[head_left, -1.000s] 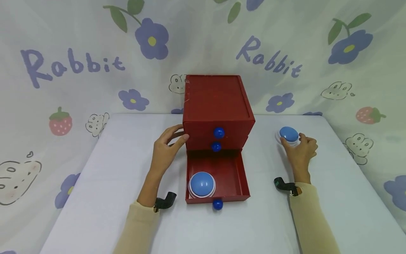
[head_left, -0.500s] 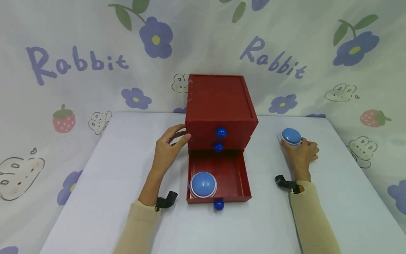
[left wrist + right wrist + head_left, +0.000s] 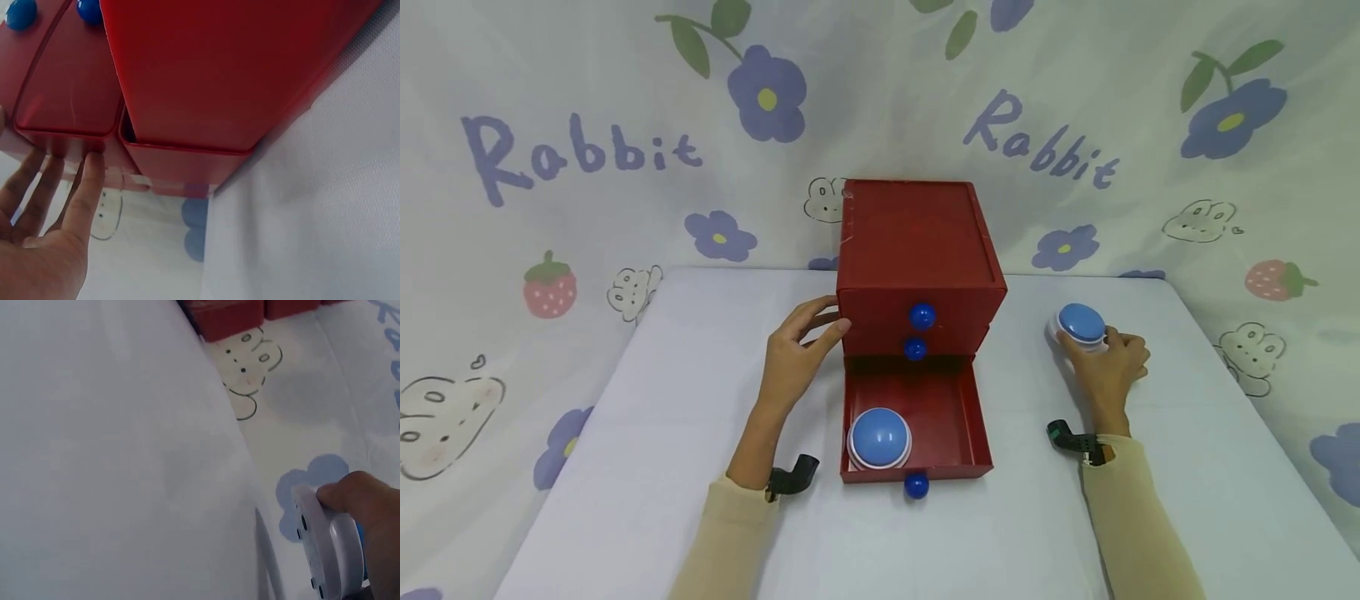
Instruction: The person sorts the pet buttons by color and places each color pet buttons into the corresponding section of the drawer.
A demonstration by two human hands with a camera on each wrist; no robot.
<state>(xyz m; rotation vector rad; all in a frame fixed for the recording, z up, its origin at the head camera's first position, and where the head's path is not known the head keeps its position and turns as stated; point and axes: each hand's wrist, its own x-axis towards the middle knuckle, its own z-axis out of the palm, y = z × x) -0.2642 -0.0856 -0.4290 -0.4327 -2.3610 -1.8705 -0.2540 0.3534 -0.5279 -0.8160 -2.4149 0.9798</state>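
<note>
A red drawer cabinet [image 3: 917, 233] with blue ball knobs stands at mid-table, its bottom drawer [image 3: 943, 417] pulled out. Inside that drawer, at the front left, lies a push button [image 3: 879, 437] with a blue dome and white rim. My left hand [image 3: 793, 350] touches the cabinet's left side, its fingers extended; the thumb reaches the front edge. To the right of the cabinet, my right hand [image 3: 1108, 371] pinches a second push button [image 3: 1082, 322] by its white base. The right wrist view shows that button's base [image 3: 319, 550] on edge, small dark feet on its underside, clear of the tabletop.
The white tabletop [image 3: 647, 467] stretches around the cabinet on both sides. A patterned cloth [image 3: 880, 92] hangs close behind and at the sides. Black wrist cameras, including the left one [image 3: 793, 475], stick out from both wrists.
My right hand and its push button have shifted slightly left toward the cabinet. The left hand, cabinet and open drawer hold their places; the head view itself sways a little.
</note>
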